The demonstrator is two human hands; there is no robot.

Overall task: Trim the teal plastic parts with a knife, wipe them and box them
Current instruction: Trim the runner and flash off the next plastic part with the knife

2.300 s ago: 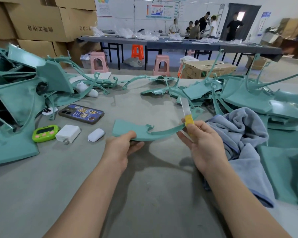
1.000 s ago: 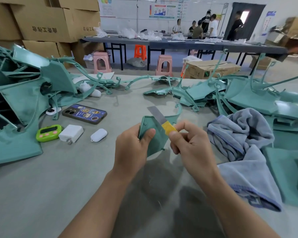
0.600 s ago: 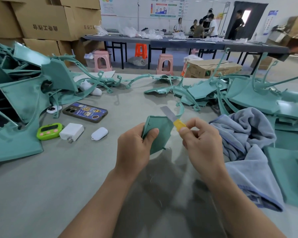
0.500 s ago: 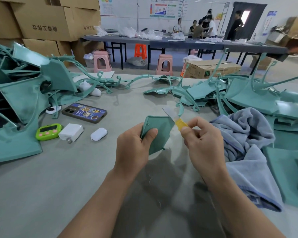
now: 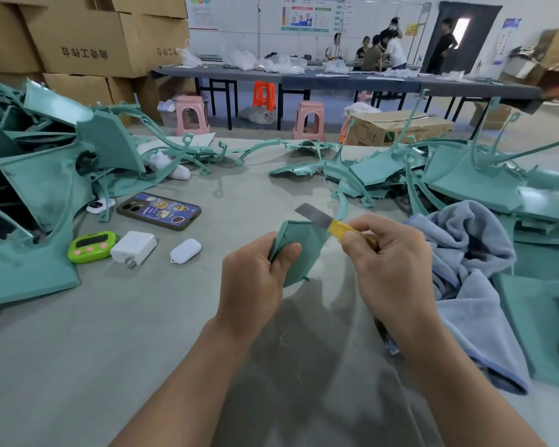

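My left grip is curled round the near left edge of one teal part, thumb pressed on its face, so the part stands tilted above the bench with its far edge turned up toward the blade. My right grip pinches the knife by its yellow handle between thumb and fingers, with the bare blade pointing far and left across that upper edge. I judge this to be a trimming hold, short on the handle for control, though I cannot tell whether the blade actually touches the plastic. The towel lies bunched just right of my right grip, close enough to reach for the wipe. Beyond it sits the right pile of parts, and a taller left pile lies across the bench; I cannot tell which one is finished stock. A phone, timer, charger and a small white case lie left of the work, out of the blade's way. As for containers, the cartons stacked far left are shut, so their contents are hidden. A lower carton sits past the bench's far edge, and I cannot see inside it. No part shows in any box, so boxing looks not yet begun for this piece.
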